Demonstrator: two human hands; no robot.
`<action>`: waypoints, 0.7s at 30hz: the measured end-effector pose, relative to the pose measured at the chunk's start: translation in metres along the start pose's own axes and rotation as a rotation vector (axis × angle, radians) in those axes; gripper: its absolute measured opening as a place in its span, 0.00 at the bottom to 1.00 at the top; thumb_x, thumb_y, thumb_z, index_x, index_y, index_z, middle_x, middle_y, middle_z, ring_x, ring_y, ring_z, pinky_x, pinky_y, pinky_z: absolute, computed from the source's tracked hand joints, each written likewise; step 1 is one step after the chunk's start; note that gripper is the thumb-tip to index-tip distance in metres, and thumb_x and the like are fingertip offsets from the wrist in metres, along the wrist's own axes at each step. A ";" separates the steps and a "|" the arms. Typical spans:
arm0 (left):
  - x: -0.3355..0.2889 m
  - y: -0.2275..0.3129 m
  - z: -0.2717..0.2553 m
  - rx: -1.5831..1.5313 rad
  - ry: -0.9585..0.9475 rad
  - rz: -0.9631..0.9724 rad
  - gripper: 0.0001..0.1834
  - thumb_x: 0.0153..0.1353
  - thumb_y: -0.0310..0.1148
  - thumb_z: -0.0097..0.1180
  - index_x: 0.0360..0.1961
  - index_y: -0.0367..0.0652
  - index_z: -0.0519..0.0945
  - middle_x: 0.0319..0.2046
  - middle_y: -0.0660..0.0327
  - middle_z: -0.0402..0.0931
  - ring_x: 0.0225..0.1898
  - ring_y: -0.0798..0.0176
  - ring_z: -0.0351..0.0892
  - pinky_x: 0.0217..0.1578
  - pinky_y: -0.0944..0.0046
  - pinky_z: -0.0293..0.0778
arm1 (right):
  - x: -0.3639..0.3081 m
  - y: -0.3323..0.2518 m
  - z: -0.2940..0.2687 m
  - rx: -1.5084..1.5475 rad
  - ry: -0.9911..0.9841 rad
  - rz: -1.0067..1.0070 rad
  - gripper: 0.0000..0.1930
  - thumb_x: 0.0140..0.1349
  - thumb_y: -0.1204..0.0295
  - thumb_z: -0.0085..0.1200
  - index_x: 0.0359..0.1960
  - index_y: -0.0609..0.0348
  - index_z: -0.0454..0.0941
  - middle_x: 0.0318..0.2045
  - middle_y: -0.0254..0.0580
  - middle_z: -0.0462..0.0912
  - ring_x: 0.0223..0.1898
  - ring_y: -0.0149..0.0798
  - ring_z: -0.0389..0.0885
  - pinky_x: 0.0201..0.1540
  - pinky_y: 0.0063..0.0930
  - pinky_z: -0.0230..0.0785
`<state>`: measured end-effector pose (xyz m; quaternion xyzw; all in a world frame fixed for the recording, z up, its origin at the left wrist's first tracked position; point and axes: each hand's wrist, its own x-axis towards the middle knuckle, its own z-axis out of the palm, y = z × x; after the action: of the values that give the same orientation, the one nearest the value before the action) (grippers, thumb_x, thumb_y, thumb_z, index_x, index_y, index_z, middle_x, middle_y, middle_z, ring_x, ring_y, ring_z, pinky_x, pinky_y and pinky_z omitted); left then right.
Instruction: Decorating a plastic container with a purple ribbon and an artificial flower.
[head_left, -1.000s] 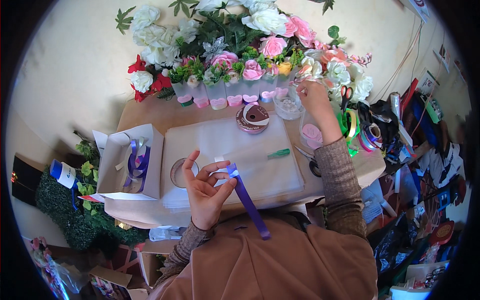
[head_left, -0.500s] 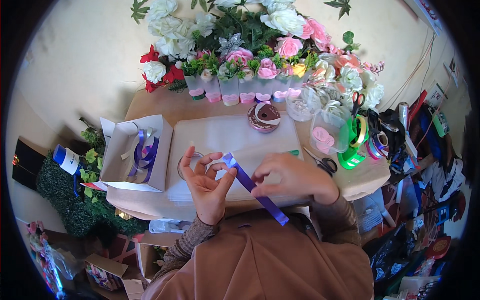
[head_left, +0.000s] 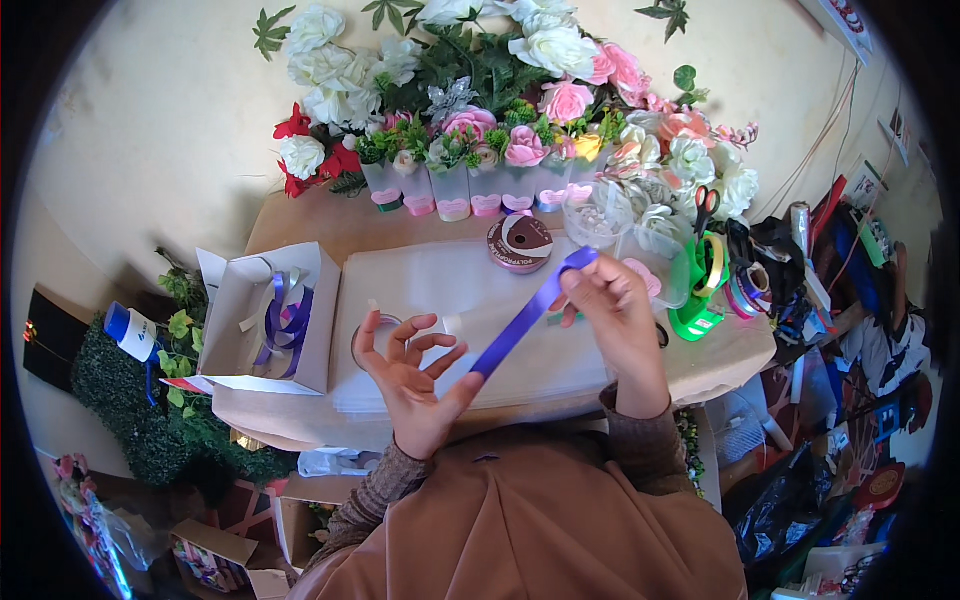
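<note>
A short strip of purple satin ribbon (head_left: 522,322) is stretched between my two hands above the table, sloping up to the right. Its lower end is pinched at the thumb of my left hand (head_left: 412,385), whose other fingers are spread and curled. The thumb and fingers of my right hand (head_left: 622,318) close on the upper end, which folds over slightly there. Below the ribbon lie pale translucent sheets (head_left: 400,275) in a stack. On them, beyond my hands, rests a brown ribbon spool (head_left: 520,243). A round clear-rimmed object (head_left: 362,345) is partly hidden behind my left fingers.
At left stands an open white box (head_left: 318,330) with purple ribbon pieces (head_left: 288,320). Small frosted flower pots (head_left: 452,190) line the back. To the right are clear tubs (head_left: 598,225), a green tape dispenser (head_left: 700,310) and upright scissors (head_left: 706,205).
My right hand has taken the ribbon's loose end and lifted it up and away to the right. The ribbon, which hung down toward me, now slopes upward between both hands.
</note>
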<state>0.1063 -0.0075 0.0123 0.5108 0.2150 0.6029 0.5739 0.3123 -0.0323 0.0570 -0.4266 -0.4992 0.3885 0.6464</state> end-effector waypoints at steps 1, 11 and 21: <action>0.000 0.004 -0.001 -0.048 0.048 -0.040 0.52 0.40 0.24 0.65 0.63 0.51 0.44 0.50 0.52 0.62 0.48 0.59 0.69 0.51 0.55 0.70 | -0.001 -0.002 0.003 -0.046 -0.037 0.002 0.05 0.62 0.71 0.53 0.33 0.60 0.77 0.27 0.31 0.79 0.29 0.22 0.76 0.29 0.16 0.66; 0.007 0.011 0.004 -0.058 -0.113 -0.090 0.38 0.52 0.15 0.55 0.61 0.42 0.50 0.42 0.52 0.73 0.48 0.59 0.73 0.51 0.60 0.69 | -0.015 0.003 0.038 -0.531 -0.348 -0.088 0.09 0.55 0.70 0.59 0.28 0.64 0.75 0.21 0.41 0.77 0.22 0.31 0.74 0.26 0.25 0.67; 0.003 0.011 -0.003 -0.046 -0.235 -0.092 0.29 0.54 0.14 0.52 0.53 0.44 0.56 0.34 0.57 0.73 0.38 0.66 0.74 0.42 0.67 0.70 | -0.009 -0.005 0.039 -0.531 -0.169 -0.243 0.07 0.55 0.69 0.59 0.32 0.58 0.77 0.24 0.38 0.76 0.25 0.33 0.72 0.26 0.25 0.64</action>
<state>0.0993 -0.0062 0.0216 0.5542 0.1554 0.5169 0.6337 0.2730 -0.0356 0.0645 -0.4842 -0.6825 0.1984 0.5103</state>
